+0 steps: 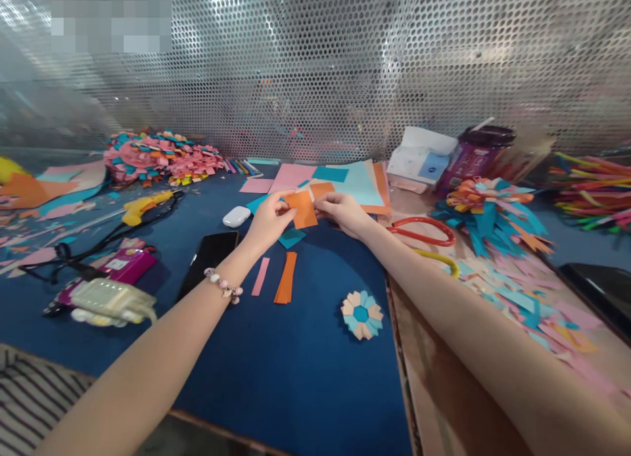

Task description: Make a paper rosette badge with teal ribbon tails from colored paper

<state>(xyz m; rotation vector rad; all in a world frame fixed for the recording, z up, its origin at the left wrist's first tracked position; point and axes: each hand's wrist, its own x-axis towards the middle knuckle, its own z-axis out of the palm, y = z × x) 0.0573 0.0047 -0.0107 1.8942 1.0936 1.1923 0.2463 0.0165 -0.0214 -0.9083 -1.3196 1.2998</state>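
Nearest first: rosette (361,315), pale orange and blue petals with a blue centre, lies flat on the blue bench (296,390), near its right edge; set apart from the loose paper, likely so it is not crushed. Left of it, just beyond, orange strips (284,282) overlap in a small fan, with a pink strip (261,276) beside them; probably laid there for easy reach and sorted by colour. Phone (207,255), dark screen, partly under the left forearm; no writing on it. At far left, purple tool (132,265) bears a white label (119,261); print too small to read.

Centre: orange sheet (303,210), raised between both hands above the bench. Left hand (270,221): fingers clamped on its left edge. Right hand (345,213): fingers pinched together at its right edge. Opposed grips presumably keep it flat and steady. Teal square (292,238) lies just below.

Beyond: earbud case (236,217), no mark legible. Paper stack (362,186) sits behind the hands, likely placed there to leave working room. White-and-blue pack (419,163) and purple jar (461,160) carry print; neither can be read. Perforated metal screen (315,68) backs everything.
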